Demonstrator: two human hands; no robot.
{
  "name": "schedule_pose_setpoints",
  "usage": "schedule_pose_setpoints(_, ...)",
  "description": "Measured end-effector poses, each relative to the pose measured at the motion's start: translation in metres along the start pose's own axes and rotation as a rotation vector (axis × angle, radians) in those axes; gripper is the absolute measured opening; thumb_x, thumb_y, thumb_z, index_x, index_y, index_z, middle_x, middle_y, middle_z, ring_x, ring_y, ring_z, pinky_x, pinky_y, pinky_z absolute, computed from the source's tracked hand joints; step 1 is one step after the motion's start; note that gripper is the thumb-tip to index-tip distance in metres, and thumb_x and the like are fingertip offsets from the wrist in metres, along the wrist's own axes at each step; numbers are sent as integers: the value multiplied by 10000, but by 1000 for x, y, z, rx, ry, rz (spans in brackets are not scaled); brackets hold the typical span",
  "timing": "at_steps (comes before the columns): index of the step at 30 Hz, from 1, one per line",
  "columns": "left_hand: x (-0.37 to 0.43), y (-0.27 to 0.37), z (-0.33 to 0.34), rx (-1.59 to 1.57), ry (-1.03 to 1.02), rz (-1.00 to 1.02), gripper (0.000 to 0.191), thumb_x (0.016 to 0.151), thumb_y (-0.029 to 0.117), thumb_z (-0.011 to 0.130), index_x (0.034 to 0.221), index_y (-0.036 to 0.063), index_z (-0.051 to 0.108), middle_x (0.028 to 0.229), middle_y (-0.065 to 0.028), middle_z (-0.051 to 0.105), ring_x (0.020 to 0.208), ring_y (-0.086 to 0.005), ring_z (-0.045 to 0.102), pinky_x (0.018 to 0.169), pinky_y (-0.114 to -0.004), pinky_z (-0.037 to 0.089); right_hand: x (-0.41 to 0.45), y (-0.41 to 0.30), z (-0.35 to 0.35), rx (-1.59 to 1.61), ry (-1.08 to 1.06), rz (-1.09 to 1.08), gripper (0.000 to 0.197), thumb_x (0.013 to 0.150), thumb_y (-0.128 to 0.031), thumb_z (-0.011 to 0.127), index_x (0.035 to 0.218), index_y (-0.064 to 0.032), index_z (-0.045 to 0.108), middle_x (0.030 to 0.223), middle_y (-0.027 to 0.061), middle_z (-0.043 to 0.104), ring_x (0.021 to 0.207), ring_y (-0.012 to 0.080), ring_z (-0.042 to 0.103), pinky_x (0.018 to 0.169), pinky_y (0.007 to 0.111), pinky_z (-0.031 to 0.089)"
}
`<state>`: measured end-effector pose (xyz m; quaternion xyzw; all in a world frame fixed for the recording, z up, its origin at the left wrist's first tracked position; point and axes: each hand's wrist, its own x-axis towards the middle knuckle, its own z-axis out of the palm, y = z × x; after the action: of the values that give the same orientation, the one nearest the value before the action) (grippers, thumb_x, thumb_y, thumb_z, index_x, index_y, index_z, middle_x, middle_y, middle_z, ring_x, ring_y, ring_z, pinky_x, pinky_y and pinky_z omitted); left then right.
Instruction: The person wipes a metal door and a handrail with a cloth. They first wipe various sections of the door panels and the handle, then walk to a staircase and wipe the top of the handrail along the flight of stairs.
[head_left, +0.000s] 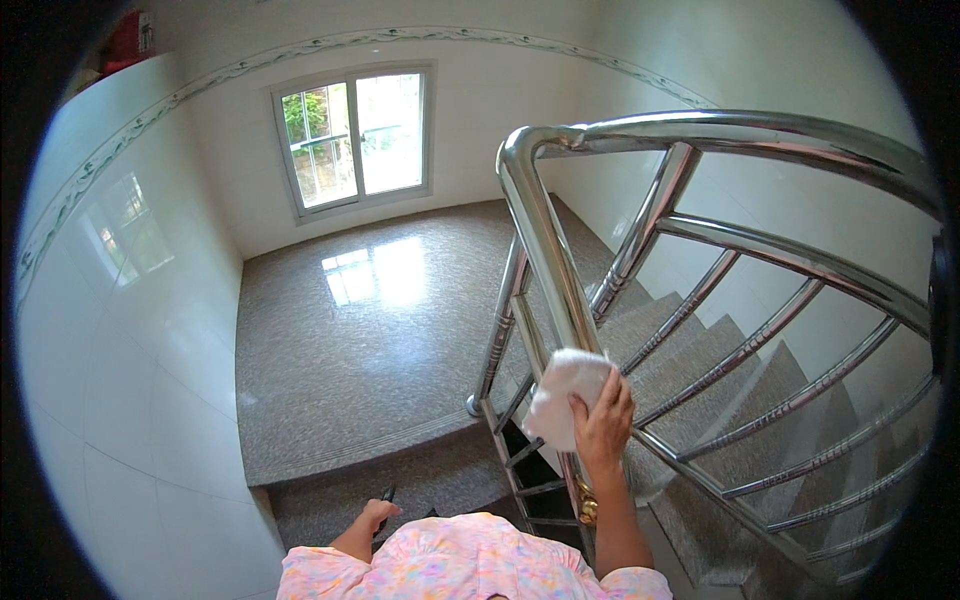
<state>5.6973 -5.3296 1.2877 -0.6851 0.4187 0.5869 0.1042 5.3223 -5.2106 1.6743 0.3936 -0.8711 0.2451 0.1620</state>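
Observation:
My right hand (606, 424) presses a folded white cloth (566, 397) onto the sloping stainless-steel handrail (551, 247), thumb and fingers spread over it. Part of the rail is hidden beneath the cloth. Low in the view, my left hand (381, 511) hangs by my side above a stone step. A small black item (388, 495) shows right at its fingers; whether the hand grips it or merely overlaps it is unclear.
Polished steel balusters (720, 300) fence the granite stairs (697, 360) on the right. Ahead lies a speckled granite landing (352, 367) under a sliding window (352, 139). White tiled walls (135, 375) enclose it. A gold-coloured fitting (587, 511) sits below my right hand.

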Motion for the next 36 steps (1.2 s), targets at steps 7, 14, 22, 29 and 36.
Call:
schedule_pose_setpoints(7, -70, 20, -1, 59, 54, 170, 337, 631, 247, 700, 783, -45, 628, 720, -110, 595, 630, -193, 540, 604, -359, 427, 114, -67, 12, -74, 39, -83, 727, 746, -442, 567, 1237, 14, 285, 1038, 210, 447, 877, 353, 522, 684, 397, 477)
schedule_pose_setpoints(14, -37, -43, -19, 36, -72, -52, 653, 613, 166, 720, 1122, -111, 418, 1184, -236, 402, 1063, -324, 444, 818, -402, 375, 155, -69, 22, 21, 66, -115, 738, 733, -441, 578, 1247, 1, 284, 1027, 221, 445, 878, 377, 524, 686, 404, 474)
schedule_pose_setpoints(22, -46, -65, -35, -42, -2, -153, 667, 595, 170, 730, 1122, -111, 431, 1156, -236, 447, 1039, -329, 477, 807, -407, 387, 76, -42, 13, -114, 90, -186, 719, 733, -342, 610, 1299, -60, 267, 1140, 220, 380, 981, 360, 447, 820, 412, 413)
schedule_pose_setpoints(29, 7, -63, -29, 461, -31, 223, 447, 587, 205, 718, 900, -83, 579, 906, -169, 582, 823, -252, 568, 661, -353, 425, 2, -1, 12, 143, 321, -385, 504, 803, -202, 529, 1239, -31, 345, 1189, 233, 361, 1055, 391, 399, 886, 498, 327)
schedule_pose_setpoints(36, 4, -25, -18, 451, -61, 332, 408, 547, 252, 730, 780, -49, 584, 733, -108, 571, 621, -215, 532, 539, -349, 392, -95, 10, 65, 698, 44, -312, 456, 844, -304, 443, 1160, 20, 379, 1093, 216, 447, 1001, 352, 448, 848, 428, 355)
